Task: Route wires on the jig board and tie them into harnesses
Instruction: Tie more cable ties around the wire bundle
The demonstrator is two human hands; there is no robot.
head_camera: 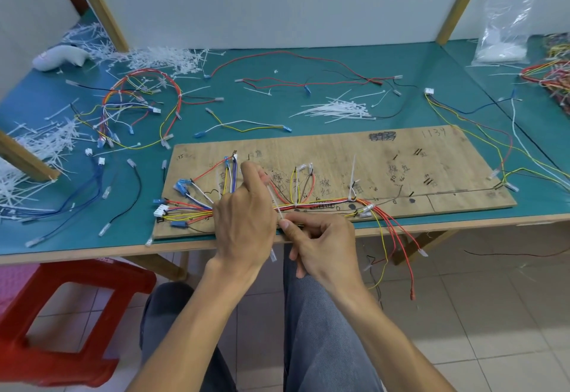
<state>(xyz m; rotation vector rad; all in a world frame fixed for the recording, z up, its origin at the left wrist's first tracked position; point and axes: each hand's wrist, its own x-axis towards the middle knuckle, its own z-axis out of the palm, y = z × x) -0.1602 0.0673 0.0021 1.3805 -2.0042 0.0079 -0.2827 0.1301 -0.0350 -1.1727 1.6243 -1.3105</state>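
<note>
The thin white plastic cable tie (275, 203) slants across the multicoloured wire bundle (308, 205) on the wooden jig board (370, 151). The right hand (324, 243) pinches its near end, and the left hand (243, 215) holds its far end.

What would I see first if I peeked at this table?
Two hands in the middle: the left hand and right hand hold a white cable tie across the colourful wire bundle on the wooden jig board. Then the heaps of white tie scraps at the left of the green table, and the red stool on the floor, lower left.
</note>
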